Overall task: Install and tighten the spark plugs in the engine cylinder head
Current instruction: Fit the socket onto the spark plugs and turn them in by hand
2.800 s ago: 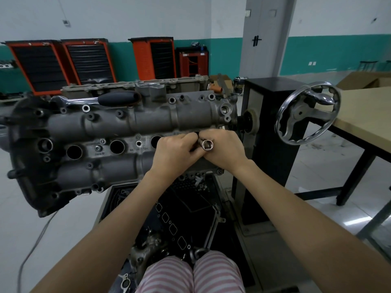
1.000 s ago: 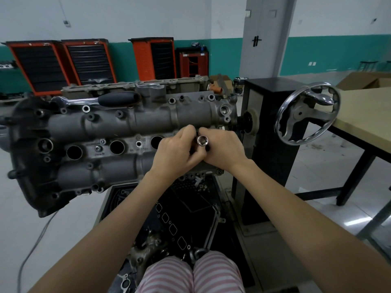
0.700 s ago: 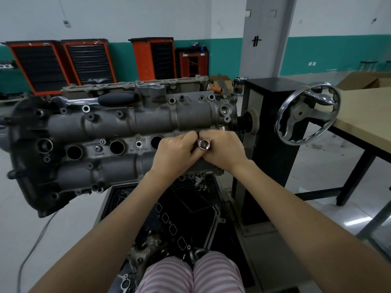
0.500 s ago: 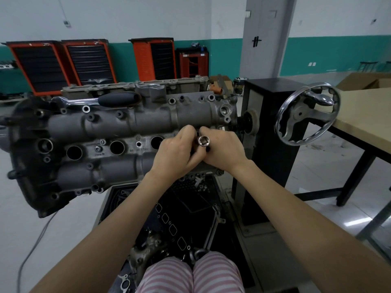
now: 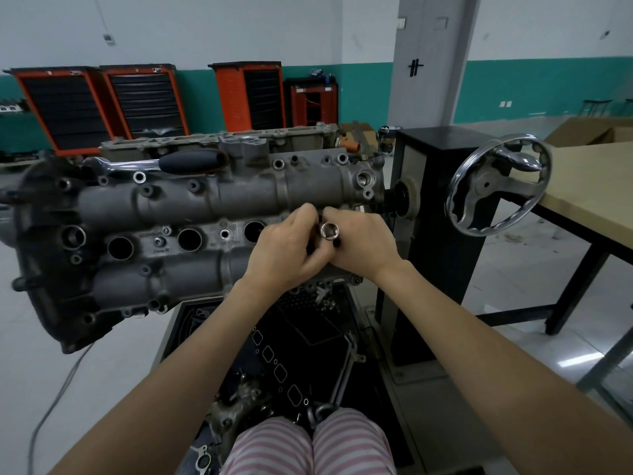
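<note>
Since half a second ago our hands have hardly moved; the socket [image 5: 329,231] has only shifted a little to the right. It is a shiny socket, its open end turned towards us, standing at the right end of the cylinder head [image 5: 191,228], in the middle row of plug wells. Our left hand [image 5: 286,250] and right hand [image 5: 363,245] both curl their fingers round it, thumbs nearly touching. The plug itself is hidden, probably under the socket. Three wells to the left stand open. A ratchet [image 5: 164,163] lies along the top edge of the head. Right of the head is the handwheel [image 5: 498,185] of the stand.
</note>
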Action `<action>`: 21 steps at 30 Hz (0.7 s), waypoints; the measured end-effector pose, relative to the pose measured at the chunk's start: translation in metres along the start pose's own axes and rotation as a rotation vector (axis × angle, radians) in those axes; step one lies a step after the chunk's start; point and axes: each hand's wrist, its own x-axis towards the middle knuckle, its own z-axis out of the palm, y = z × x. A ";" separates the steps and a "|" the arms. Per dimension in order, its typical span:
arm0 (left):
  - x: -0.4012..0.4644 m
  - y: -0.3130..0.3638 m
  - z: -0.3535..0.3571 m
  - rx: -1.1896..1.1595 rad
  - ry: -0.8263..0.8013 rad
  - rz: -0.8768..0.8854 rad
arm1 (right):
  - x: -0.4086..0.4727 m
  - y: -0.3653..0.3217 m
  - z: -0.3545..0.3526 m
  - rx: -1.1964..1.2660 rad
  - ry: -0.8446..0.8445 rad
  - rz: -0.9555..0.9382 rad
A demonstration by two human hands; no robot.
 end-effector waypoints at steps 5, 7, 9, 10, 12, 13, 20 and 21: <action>0.001 -0.002 0.000 0.040 -0.001 -0.002 | 0.000 0.001 0.001 0.029 -0.017 -0.025; 0.001 -0.004 0.001 0.065 0.023 0.018 | 0.000 0.001 0.002 0.039 0.010 -0.025; 0.000 -0.004 0.002 0.045 0.035 0.032 | 0.000 0.001 0.002 0.028 0.026 -0.021; 0.000 -0.004 0.001 0.026 0.034 0.030 | 0.000 0.000 0.002 0.022 0.026 -0.016; 0.000 0.000 -0.001 -0.025 0.023 -0.003 | 0.001 0.001 0.001 0.012 0.008 -0.003; 0.000 0.001 -0.002 -0.045 0.014 -0.022 | 0.001 0.001 0.001 0.006 -0.001 -0.002; 0.001 -0.001 0.000 0.013 -0.023 -0.028 | -0.001 0.000 -0.001 0.033 -0.018 -0.016; 0.001 -0.001 0.000 0.035 -0.011 -0.020 | -0.001 0.001 -0.001 0.039 -0.007 -0.017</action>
